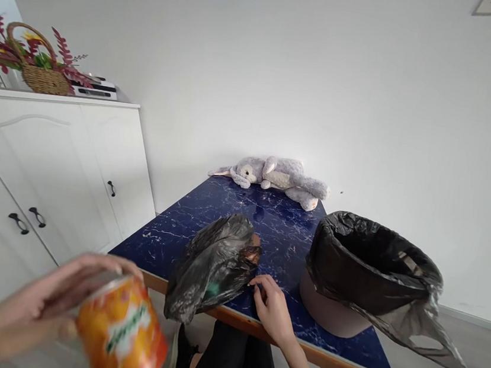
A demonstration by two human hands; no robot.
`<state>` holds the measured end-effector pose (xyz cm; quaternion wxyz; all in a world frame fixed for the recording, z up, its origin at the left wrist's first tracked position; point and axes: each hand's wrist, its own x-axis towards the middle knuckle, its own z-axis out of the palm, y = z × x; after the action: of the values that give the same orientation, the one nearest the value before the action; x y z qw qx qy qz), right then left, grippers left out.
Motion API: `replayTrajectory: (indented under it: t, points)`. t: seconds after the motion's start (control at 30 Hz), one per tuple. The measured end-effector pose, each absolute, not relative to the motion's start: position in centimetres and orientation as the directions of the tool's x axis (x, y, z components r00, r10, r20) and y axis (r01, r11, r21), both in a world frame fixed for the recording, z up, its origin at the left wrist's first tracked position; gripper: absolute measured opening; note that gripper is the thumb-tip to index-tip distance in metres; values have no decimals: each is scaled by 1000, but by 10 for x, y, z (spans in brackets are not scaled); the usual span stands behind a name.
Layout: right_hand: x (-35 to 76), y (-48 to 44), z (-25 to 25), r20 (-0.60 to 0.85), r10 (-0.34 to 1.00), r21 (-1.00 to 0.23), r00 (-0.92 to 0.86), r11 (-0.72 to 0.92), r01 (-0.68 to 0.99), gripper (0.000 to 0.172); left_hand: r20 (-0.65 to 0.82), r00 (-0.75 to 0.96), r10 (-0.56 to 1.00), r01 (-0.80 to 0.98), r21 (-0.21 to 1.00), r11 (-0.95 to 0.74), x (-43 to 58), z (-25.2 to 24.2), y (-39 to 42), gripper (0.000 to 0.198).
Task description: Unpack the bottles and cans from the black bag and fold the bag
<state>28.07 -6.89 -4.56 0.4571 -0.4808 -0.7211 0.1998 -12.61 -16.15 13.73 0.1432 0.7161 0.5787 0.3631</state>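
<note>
My left hand [56,298] is wrapped round a tin can [124,330] with an orange fruit label, held low at the front left, off the table. The can is slightly blurred and its lower end runs out of view. At the table's front edge, my right hand [273,307] has its fingers curled, with the tips pinching the edge of a black plastic bag [218,264]. The bag lies bunched and partly hangs over the edge. Something brownish and something green show dimly through its thin film.
A pinkish bin [329,307] lined with a black bag [351,268] stands on the right of the blue marbled table [173,223]. A plush rabbit [273,175] lies at the back by the wall. On the left, a white cabinet [62,149] carries a flower basket [43,78].
</note>
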Motion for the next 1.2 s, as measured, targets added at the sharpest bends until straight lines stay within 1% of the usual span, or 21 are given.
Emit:
replayTrajectory:
  t: [0.03, 0.1, 0.17, 0.2, 0.33, 0.4, 0.47, 0.6, 0.8, 0.87, 0.93, 0.97, 1.0, 1.03, 1.07, 1.1, 1.13, 1.17, 1.2]
  points:
    - [281, -69, -46, 469, 875, -727, -118, 459, 510, 23, 317, 35, 948, 667, 699, -258, -132, 148, -151, 72]
    - [280, -69, -46, 474, 873, -727, -115, 461, 509, 23, 317, -62, 946, 657, 727, -200, -134, 163, -126, 73]
    - [279, -70, -46, 477, 872, -726, -113, 463, 509, 24, 371, -130, 919, 711, 681, -175, -129, 162, -95, 73]
    - [279, -70, -46, 474, 873, -726, -114, 460, 511, 25, 394, -131, 910, 750, 640, -169, -127, 156, -80, 72]
    - [278, -71, -45, 459, 880, -715, -119, 446, 538, 25, 437, 15, 900, 871, 436, -227, -126, 116, -17, 69]
    - [278, -71, -45, 464, 878, -707, -122, 449, 546, 24, 442, 73, 894, 891, 374, -257, -129, 99, 10, 68]
    - [278, -71, -45, 469, 874, -702, -128, 457, 546, 24, 433, 87, 897, 901, 350, -256, -132, 90, 33, 67]
    - [277, -71, -45, 480, 865, -691, -143, 473, 547, 25, 429, 72, 901, 905, 351, -240, -130, 81, 62, 66]
    - [276, -71, -44, 488, 862, -681, -136, 474, 558, 25, 470, 90, 878, 887, 364, -285, -121, 76, 78, 59]
    - [276, -71, -44, 492, 860, -678, -134, 475, 560, 24, 493, 77, 866, 886, 365, -286, -114, 77, 72, 65]
    - [276, -71, -43, 494, 859, -675, -138, 478, 562, 24, 562, 42, 826, 886, 360, -290, -101, 81, 54, 69]
    - [276, -72, -43, 492, 858, -673, -146, 481, 561, 25, 605, 27, 796, 884, 357, -302, -92, 83, 40, 67]
    - [276, -72, -42, 488, 859, -672, -158, 485, 559, 27, 679, 7, 734, 871, 356, -338, -80, 86, 22, 58]
    - [275, -72, -42, 483, 859, -672, -174, 490, 555, 29, 734, 9, 679, 847, 355, -395, -66, 89, 0, 45]
    - [275, -73, -41, 477, 858, -671, -192, 497, 550, 32, 757, 40, 652, 803, 364, -472, -51, 92, -24, 32]
    - [275, -73, -40, 473, 855, -670, -210, 504, 544, 34, 732, 137, 667, 725, 384, -571, -36, 94, -50, 24]
    - [275, -74, -39, 472, 853, -669, -224, 512, 538, 37, 654, 291, 699, 617, 430, -659, -21, 96, -77, 28]
    - [276, -74, -38, 472, 850, -668, -235, 519, 534, 38, 526, 446, 724, 514, 512, -688, -7, 97, -102, 33]
    - [276, -75, -37, 471, 848, -666, -245, 523, 531, 40, 372, 579, 726, 450, 596, -665, 5, 97, -125, 35]
